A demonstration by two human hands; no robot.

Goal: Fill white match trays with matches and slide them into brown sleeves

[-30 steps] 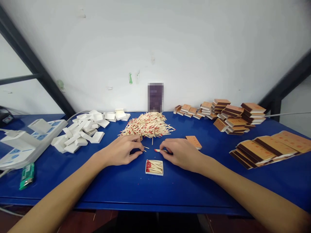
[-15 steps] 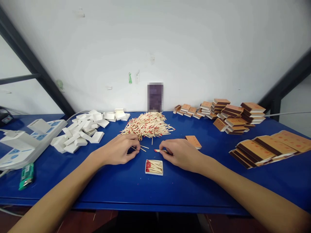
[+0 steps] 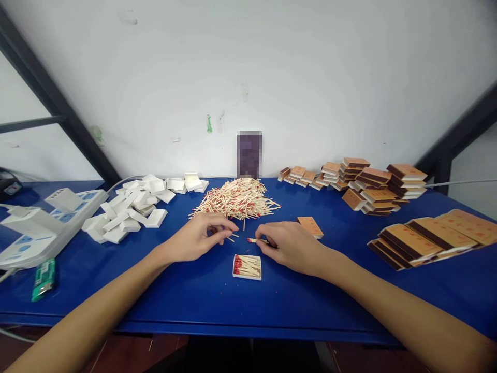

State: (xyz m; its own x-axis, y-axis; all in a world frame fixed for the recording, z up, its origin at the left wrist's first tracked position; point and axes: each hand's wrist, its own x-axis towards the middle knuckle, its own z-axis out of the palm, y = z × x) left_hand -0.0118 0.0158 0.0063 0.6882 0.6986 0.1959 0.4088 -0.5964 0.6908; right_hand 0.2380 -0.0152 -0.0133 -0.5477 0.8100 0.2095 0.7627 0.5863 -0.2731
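My left hand [image 3: 202, 235] is just in front of the match pile [image 3: 236, 199]. Its index finger is stretched out and its thumb is apart from it, close to a couple of loose matches [image 3: 233, 237] partly hidden by the hand. Between the fingertips of my right hand [image 3: 285, 246] is a small bunch of matches [image 3: 251, 240], red heads pointing left. Nearer to me, between the hands, lies a white matchbox tray [image 3: 247, 278] holding many matches with their heads to the left.
White empty trays [image 3: 132, 207] are heaped at the left, beside a power strip [image 3: 58, 233] and a green lighter [image 3: 44, 280]. A single matchbox sleeve [image 3: 309, 227] lies behind my right hand. Stacked sleeves [image 3: 373, 191] and a fanned row of sleeves [image 3: 430, 233] are at the right.
My left hand's index finger has stretched out to the right, away from the thumb, over the loose matches. The right hand still pinches its matches in the same place.
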